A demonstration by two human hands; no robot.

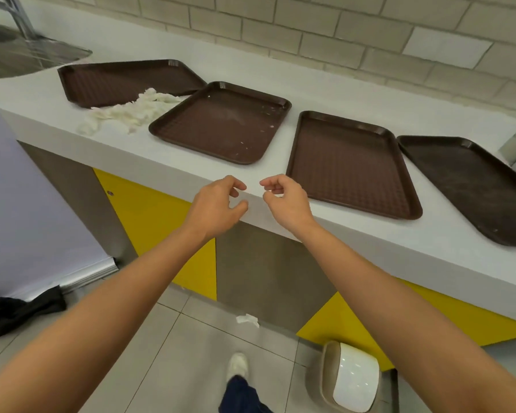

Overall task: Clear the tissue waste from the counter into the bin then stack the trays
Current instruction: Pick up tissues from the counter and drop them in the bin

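Four brown trays lie flat in a row on the white table [334,99]. The landmark is the speckled tray [221,123], second from the left, with pale crumbs scattered over its floor. The far-left tray [122,81] lies to its left and farther back, and the corners of the two meet. To the right of the speckled tray, with a strip of bare table between, lies the third tray [349,165]. Beyond that, farthest from the speckled tray, lies the fourth tray [471,186], close beside the third and darker in tone.

One heap of white tissue [131,110] lies just left of the speckled tray. It touches that tray's left rim and spreads from the far-left tray's near edge out across the table. One more tissue scrap [248,319] lies on the floor, below and in front of the speckled tray.

One bin [349,380] with a white swing lid stands on the floor, down to the right of the speckled tray, against the cabinet front.

The person's two hands hover side by side over the table's front edge, just in front of the speckled tray's near right corner. The left hand [218,204] and the right hand [283,201] both have loosely curled fingers and hold nothing. They are near each other but apart.

One metal sink [27,55] sits far to the left of the speckled tray.
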